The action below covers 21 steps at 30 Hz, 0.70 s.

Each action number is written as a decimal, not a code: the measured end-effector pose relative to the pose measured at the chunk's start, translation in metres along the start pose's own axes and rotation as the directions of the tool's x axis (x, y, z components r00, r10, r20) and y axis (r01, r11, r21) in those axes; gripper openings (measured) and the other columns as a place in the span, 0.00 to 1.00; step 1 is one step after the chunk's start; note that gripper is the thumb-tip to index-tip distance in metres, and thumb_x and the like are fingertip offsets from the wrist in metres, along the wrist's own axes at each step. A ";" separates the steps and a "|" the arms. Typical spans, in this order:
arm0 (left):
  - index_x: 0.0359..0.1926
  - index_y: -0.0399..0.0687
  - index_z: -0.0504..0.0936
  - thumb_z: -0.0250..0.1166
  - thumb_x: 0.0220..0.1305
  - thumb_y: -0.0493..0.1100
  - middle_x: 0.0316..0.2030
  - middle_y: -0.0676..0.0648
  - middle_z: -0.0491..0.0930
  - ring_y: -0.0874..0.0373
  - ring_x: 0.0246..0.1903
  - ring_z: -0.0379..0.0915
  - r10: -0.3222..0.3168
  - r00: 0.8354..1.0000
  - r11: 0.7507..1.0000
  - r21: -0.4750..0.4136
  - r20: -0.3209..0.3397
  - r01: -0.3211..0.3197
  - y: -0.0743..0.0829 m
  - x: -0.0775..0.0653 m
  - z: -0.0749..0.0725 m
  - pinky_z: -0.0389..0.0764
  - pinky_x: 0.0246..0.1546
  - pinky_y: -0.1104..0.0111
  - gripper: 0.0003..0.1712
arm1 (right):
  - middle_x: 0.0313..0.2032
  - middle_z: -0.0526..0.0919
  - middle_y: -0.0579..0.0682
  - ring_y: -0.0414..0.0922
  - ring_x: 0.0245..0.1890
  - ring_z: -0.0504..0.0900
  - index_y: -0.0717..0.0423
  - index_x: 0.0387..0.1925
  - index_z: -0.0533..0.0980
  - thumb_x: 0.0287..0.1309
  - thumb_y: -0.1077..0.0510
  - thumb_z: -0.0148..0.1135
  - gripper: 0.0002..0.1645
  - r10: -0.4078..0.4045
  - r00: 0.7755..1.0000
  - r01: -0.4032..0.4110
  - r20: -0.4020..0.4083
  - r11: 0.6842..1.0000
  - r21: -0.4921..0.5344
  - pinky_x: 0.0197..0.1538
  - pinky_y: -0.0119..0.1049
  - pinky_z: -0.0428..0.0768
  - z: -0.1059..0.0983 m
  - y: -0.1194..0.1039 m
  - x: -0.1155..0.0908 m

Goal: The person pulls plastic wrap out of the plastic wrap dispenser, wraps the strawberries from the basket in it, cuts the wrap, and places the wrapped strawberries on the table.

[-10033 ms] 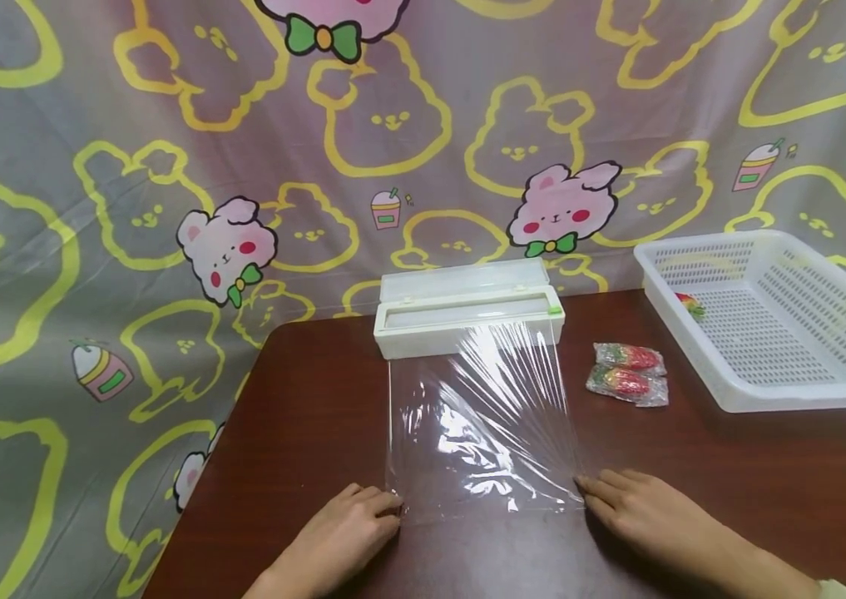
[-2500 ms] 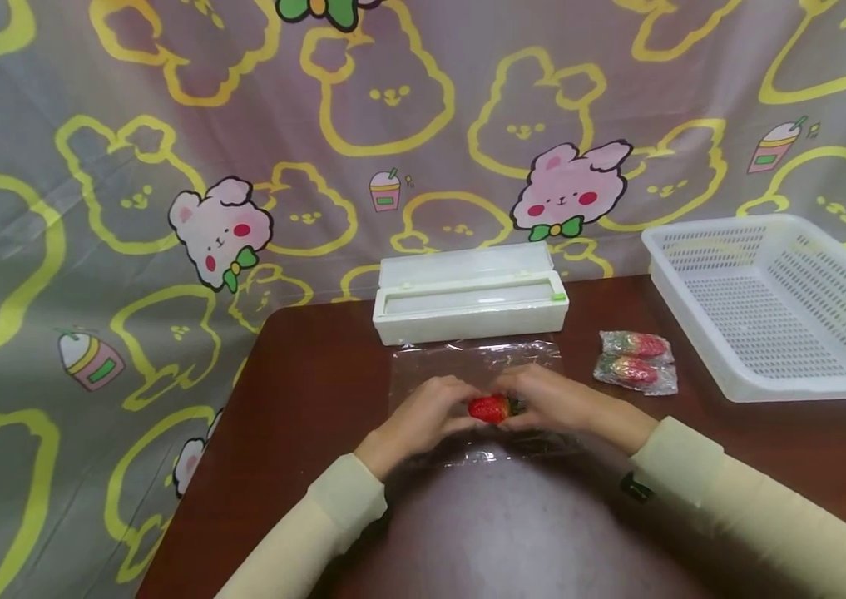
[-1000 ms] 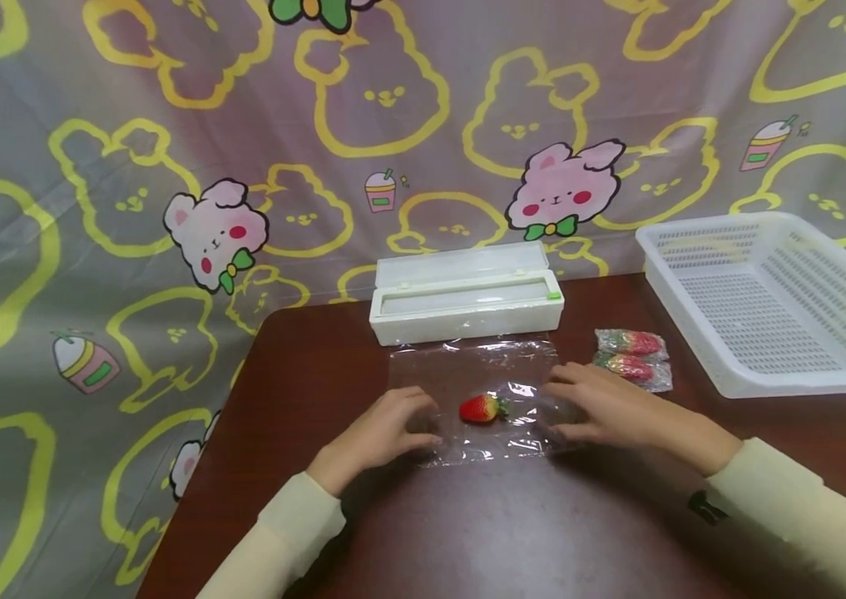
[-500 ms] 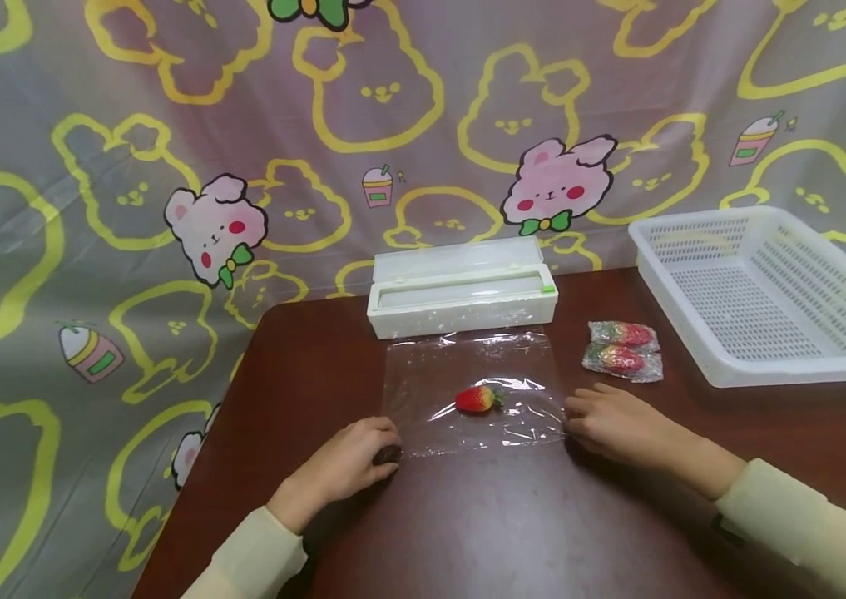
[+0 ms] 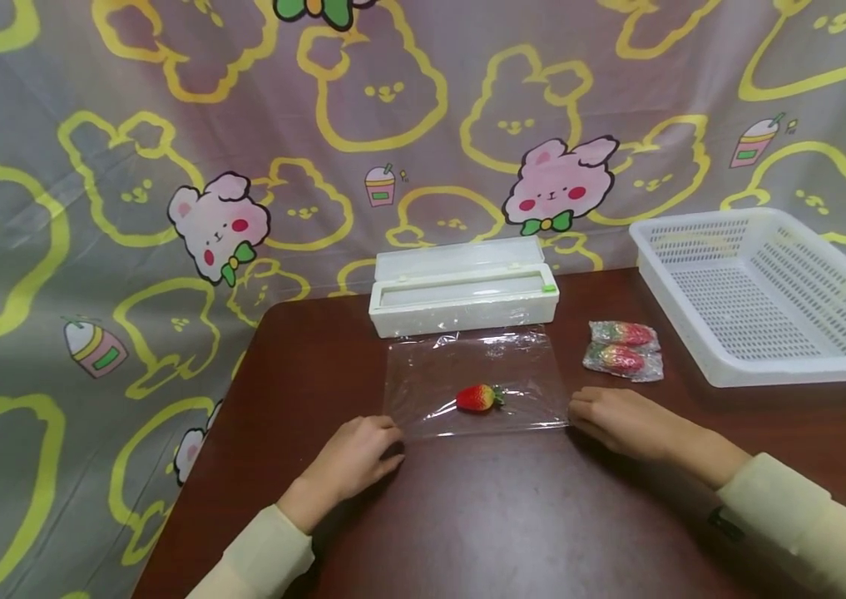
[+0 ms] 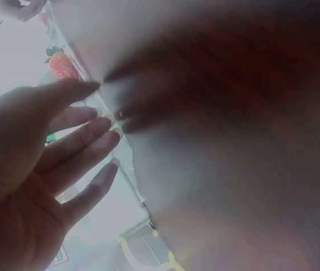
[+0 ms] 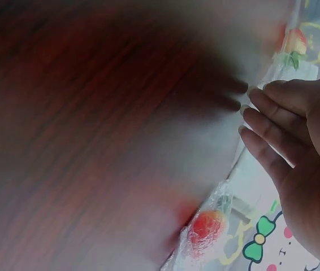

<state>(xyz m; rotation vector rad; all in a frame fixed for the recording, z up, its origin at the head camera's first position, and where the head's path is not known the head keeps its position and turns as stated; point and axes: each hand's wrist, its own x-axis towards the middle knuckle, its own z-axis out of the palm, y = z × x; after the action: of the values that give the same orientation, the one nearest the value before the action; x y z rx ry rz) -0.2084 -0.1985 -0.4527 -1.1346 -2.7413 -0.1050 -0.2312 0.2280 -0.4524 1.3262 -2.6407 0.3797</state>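
A red strawberry (image 5: 477, 398) with a green leafy end lies on a sheet of clear cling film (image 5: 430, 374) spread over the table. My left hand (image 5: 351, 457) is at the film's front left corner; its fingers are fairly straight and the thumb stands apart from them in the left wrist view. At the front right corner, my right hand (image 5: 620, 420) brings thumb and index fingertips together at the film's edge, as the right wrist view also shows. Behind the strawberry, the film runs back to a white cling film dispenser (image 5: 463, 312) with its lid up.
Two film-wrapped strawberries (image 5: 623, 349) lie right of the film. A white perforated plastic basket (image 5: 722, 373) stands at the back right. A patterned cloth (image 5: 423, 91) hangs behind the dark wooden table (image 5: 467, 516).
Earlier, both hands held the strawberry over the film; they then parted and moved to its front corners. Over the last half second the film's front edge has shifted back towards the strawberry.
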 end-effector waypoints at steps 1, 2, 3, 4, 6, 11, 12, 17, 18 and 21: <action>0.37 0.48 0.88 0.76 0.59 0.43 0.34 0.51 0.84 0.55 0.34 0.83 0.003 1.000 1.000 0.011 -0.008 -0.003 0.000 0.001 0.001 0.84 0.38 0.58 0.07 | 0.30 0.73 0.35 0.34 0.30 0.73 0.47 0.33 0.79 0.59 0.63 0.71 0.09 0.006 1.000 -0.006 0.006 1.000 0.004 0.32 0.34 0.79 0.000 0.000 0.000; 0.36 0.48 0.87 0.76 0.59 0.41 0.33 0.51 0.84 0.55 0.33 0.83 0.007 1.000 1.000 0.018 -0.017 -0.006 0.000 0.002 0.001 0.84 0.37 0.58 0.06 | 0.30 0.73 0.35 0.34 0.30 0.73 0.47 0.33 0.79 0.60 0.63 0.71 0.09 0.011 1.000 -0.011 0.013 1.000 0.010 0.32 0.34 0.79 0.000 0.000 0.000; 0.35 0.48 0.87 0.75 0.59 0.40 0.32 0.51 0.83 0.55 0.32 0.83 0.007 1.000 1.000 0.019 -0.024 -0.006 0.000 0.003 0.002 0.83 0.35 0.59 0.04 | 0.30 0.73 0.35 0.34 0.30 0.73 0.47 0.33 0.79 0.60 0.63 0.71 0.09 0.016 1.000 -0.016 0.015 1.000 0.014 0.32 0.34 0.79 0.000 0.001 0.000; 0.34 0.47 0.87 0.74 0.59 0.38 0.32 0.51 0.83 0.55 0.32 0.82 0.005 0.999 1.000 0.010 -0.032 -0.005 0.000 0.003 0.003 0.84 0.35 0.59 0.03 | 0.30 0.74 0.35 0.34 0.30 0.74 0.47 0.33 0.79 0.60 0.63 0.71 0.09 0.019 1.000 -0.019 0.016 1.000 0.017 0.33 0.34 0.79 0.000 0.001 0.000; 0.34 0.48 0.88 0.73 0.60 0.36 0.31 0.51 0.84 0.55 0.32 0.82 -0.006 0.999 1.000 -0.026 -0.045 0.005 -0.002 0.004 0.003 0.84 0.35 0.60 0.03 | 0.30 0.74 0.35 0.34 0.31 0.74 0.47 0.34 0.79 0.60 0.63 0.70 0.08 0.024 1.000 -0.024 0.016 0.999 0.026 0.33 0.35 0.80 0.001 0.002 0.000; 0.33 0.49 0.87 0.72 0.63 0.34 0.30 0.54 0.84 0.60 0.32 0.81 -0.067 0.996 0.981 -0.186 -0.050 0.057 -0.009 0.003 0.003 0.84 0.37 0.63 0.05 | 0.32 0.76 0.35 0.35 0.33 0.76 0.47 0.35 0.81 0.60 0.63 0.71 0.08 0.029 1.000 -0.029 0.008 0.998 0.057 0.35 0.36 0.81 0.001 0.003 -0.002; 0.33 0.49 0.87 0.71 0.63 0.34 0.30 0.55 0.84 0.60 0.32 0.81 -0.077 0.996 0.975 -0.214 -0.051 0.064 -0.010 0.002 0.003 0.83 0.37 0.63 0.05 | 0.32 0.76 0.35 0.35 0.33 0.76 0.47 0.36 0.81 0.59 0.63 0.71 0.08 0.029 1.000 -0.029 0.006 0.998 0.063 0.36 0.36 0.82 0.001 0.003 -0.003; 0.34 0.47 0.87 0.70 0.65 0.34 0.31 0.54 0.85 0.62 0.33 0.80 -0.105 0.992 0.954 -0.290 -0.067 0.081 -0.014 0.003 0.001 0.83 0.38 0.64 0.04 | 0.31 0.75 0.34 0.33 0.33 0.75 0.46 0.34 0.81 0.57 0.64 0.72 0.10 0.027 0.999 -0.026 -0.018 0.997 0.073 0.36 0.36 0.80 -0.002 0.005 -0.002; 0.34 0.46 0.87 0.70 0.65 0.34 0.31 0.54 0.85 0.62 0.33 0.81 -0.112 0.991 0.951 -0.298 -0.071 0.086 -0.015 0.004 0.000 0.83 0.38 0.64 0.04 | 0.31 0.75 0.34 0.33 0.33 0.74 0.45 0.34 0.80 0.57 0.64 0.72 0.10 0.028 0.999 -0.026 -0.022 0.997 0.075 0.35 0.36 0.80 -0.003 0.005 -0.001; 0.36 0.45 0.88 0.70 0.65 0.33 0.32 0.54 0.86 0.61 0.34 0.82 -0.138 0.987 0.942 -0.318 -0.079 0.106 -0.018 0.006 -0.002 0.84 0.39 0.64 0.03 | 0.30 0.73 0.33 0.33 0.32 0.73 0.46 0.33 0.78 0.58 0.64 0.70 0.10 0.040 0.999 -0.038 -0.025 0.995 0.088 0.35 0.36 0.78 -0.007 0.007 0.004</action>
<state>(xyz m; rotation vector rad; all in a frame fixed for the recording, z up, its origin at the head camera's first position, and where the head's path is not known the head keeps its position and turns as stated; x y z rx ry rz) -0.2247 -0.2071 -0.4491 -0.9930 -2.7679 -0.6175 -0.2389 0.2309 -0.4462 1.2864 -2.6591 0.5205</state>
